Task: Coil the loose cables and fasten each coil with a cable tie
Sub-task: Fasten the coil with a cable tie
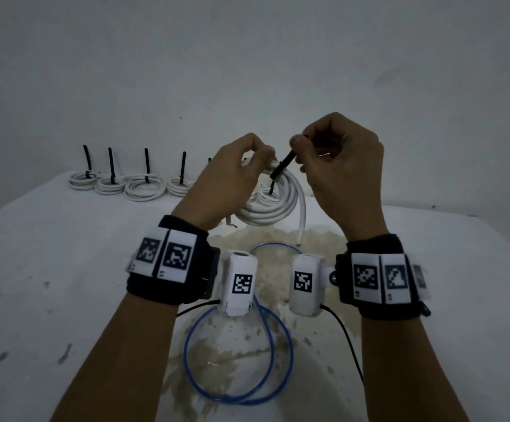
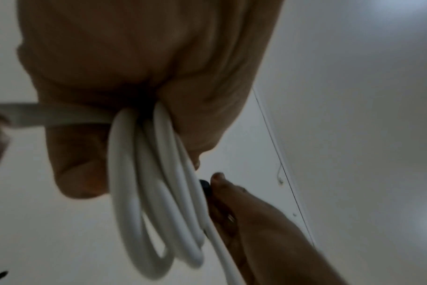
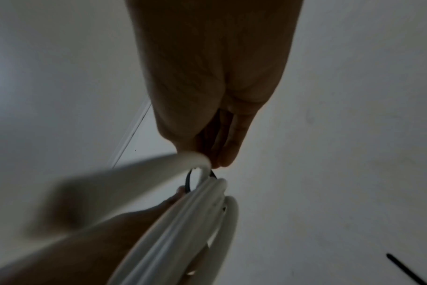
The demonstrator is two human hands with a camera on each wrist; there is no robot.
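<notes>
A white cable coil (image 1: 273, 202) hangs in the air above the table, gripped at its top by my left hand (image 1: 238, 172). In the left wrist view the coil (image 2: 156, 192) drops from my curled fingers in several loops. My right hand (image 1: 336, 166) pinches a black cable tie (image 1: 282, 164) that slants down against the coil's top. The right wrist view shows the tie (image 3: 188, 181) as a thin black loop round the coil (image 3: 183, 227). One loose end of the white cable (image 1: 301, 220) hangs down to the table.
Several tied white coils (image 1: 144, 187) with upright black tie tails (image 1: 147, 161) line the table's far left; another (image 1: 267, 196) lies behind the held coil. A loose blue cable (image 1: 238, 354) loops on the stained table (image 1: 64, 269) near me. A wall stands behind.
</notes>
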